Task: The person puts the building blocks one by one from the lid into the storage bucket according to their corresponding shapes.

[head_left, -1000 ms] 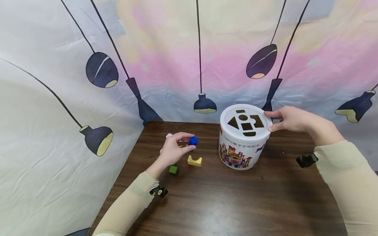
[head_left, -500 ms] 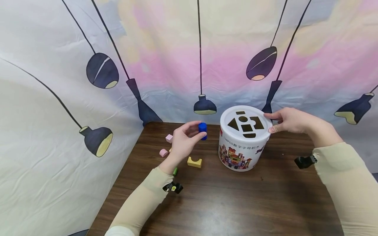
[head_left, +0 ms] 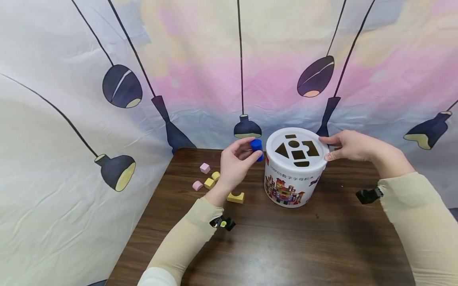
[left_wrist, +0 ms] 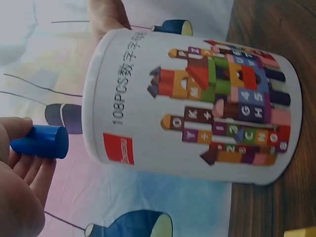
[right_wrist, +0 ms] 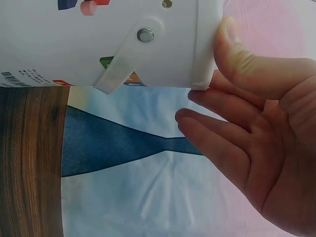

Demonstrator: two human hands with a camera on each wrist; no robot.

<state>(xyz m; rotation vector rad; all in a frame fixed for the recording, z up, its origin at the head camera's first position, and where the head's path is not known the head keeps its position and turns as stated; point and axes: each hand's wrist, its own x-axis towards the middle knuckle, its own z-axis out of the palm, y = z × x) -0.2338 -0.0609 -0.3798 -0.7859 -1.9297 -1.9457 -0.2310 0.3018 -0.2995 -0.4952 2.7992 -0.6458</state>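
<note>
My left hand [head_left: 234,161] pinches a blue cylinder block [head_left: 256,149] between thumb and fingers, upright and just left of a white bucket [head_left: 290,186]. In the left wrist view the blue block [left_wrist: 45,141] is apart from the bucket's rim. On top, the white lid [head_left: 275,137] has several cutouts, including a round hole [head_left: 294,144], a triangle and an arch shape. My right hand [head_left: 354,147] grips the lid's right edge with thumb and forefinger; its other fingers [right_wrist: 217,143] are off the bucket in the right wrist view.
Left of the bucket, a yellow arch block [head_left: 235,198] lies on the brown wooden table [head_left: 286,246]. Farther left are a pink cube [head_left: 204,168], a pink rounded block [head_left: 197,185] and yellow blocks [head_left: 209,183]. A printed cloth [head_left: 200,79] hangs behind the table.
My left hand has carried the blue cylinder right and up, from over the loose blocks to beside the bucket, and the cylinder now stands upright. The right hand keeps its place on the lid.
</note>
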